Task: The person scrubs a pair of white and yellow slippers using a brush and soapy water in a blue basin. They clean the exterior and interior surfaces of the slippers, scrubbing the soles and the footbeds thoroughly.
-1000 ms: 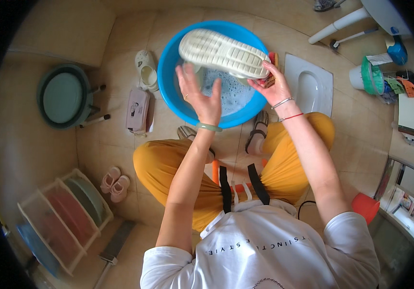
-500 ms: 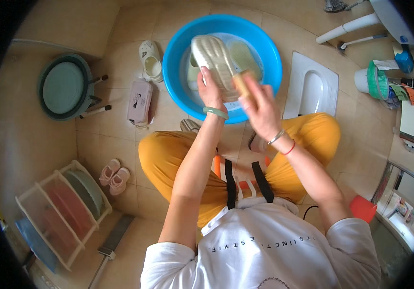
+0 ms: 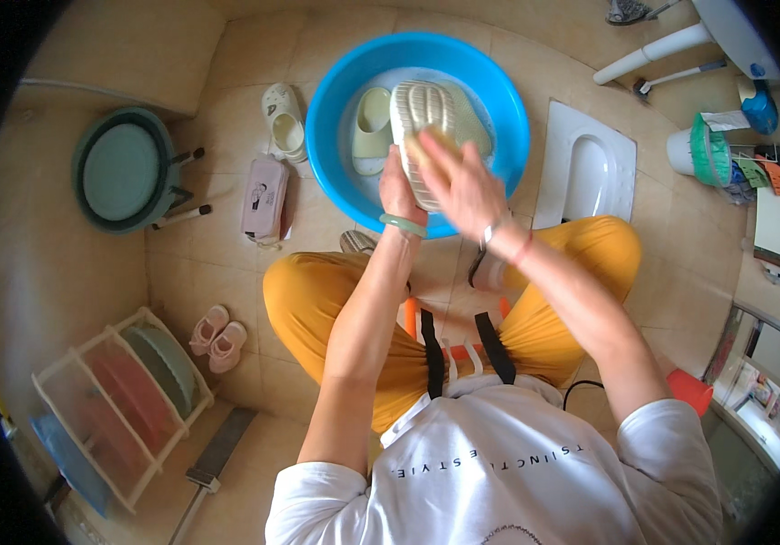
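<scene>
Scrubbing a pale shoe (image 3: 420,127) sole-up over a blue basin (image 3: 335,82) on a tiled floor, seen from the head camera. The left hand (image 3: 399,189) is closed around the near end of the shoe, fingers wrapped under it, and props it at a tilt above the soapy water. The right hand (image 3: 464,186) lies over the ribbed sole with fingers pressed together on what appears to be a yellowish sponge or brush (image 3: 426,145); motion blur makes its kind uncertain. A second pale shoe (image 3: 372,130) lies in the water just left of the held one. A cream clog (image 3: 283,121) stands on the floor left of the basin, with a pink case (image 3: 264,197) nearer, a folded teal tub (image 3: 123,171) farther left, small pink shoes (image 3: 217,336) and a basin rack (image 3: 113,404) at near left. A white floor pan (image 3: 587,173) lies right of the basin.

Risks, as judged from this arrangement: the shoe is gripped at one end only, so a firm stroke on the wet, soapy sole could twist it out of the left hand and drop it into the basin, splashing water onto the tiles and the pink case. A hard push toward the far rim could tip or slide the basin. Wet tiles under the squatting person would make any shift of footing slippery.
</scene>
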